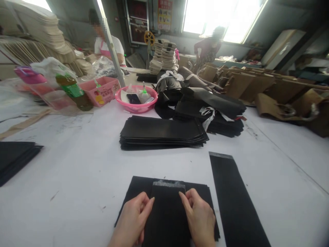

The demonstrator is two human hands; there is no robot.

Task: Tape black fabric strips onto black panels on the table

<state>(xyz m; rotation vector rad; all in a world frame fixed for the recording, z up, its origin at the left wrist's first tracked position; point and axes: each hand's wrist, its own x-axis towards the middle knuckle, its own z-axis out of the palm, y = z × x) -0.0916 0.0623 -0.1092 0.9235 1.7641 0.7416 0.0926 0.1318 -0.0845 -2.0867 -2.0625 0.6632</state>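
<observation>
Pinching narrow black sheet (168, 214) by its edges, left grip (135, 220) and right grip (200, 219) closed | squaring onto black stack (134, 189) beneath | next: even pressure

A stack of black sheets (163, 132) lies in the middle of the white table (77, 164), and another black stack (15, 159) sits at its left edge. Behind them stand a pink basin (136, 106) with a phone (133, 98) in it, a pink box (102, 90) and a tilted green-labelled bottle (73, 91). Brown paper bags (257, 87) crowd the right side. A person in a pink apron (110, 46) and another person by the window (208, 48) are at the far end.
</observation>
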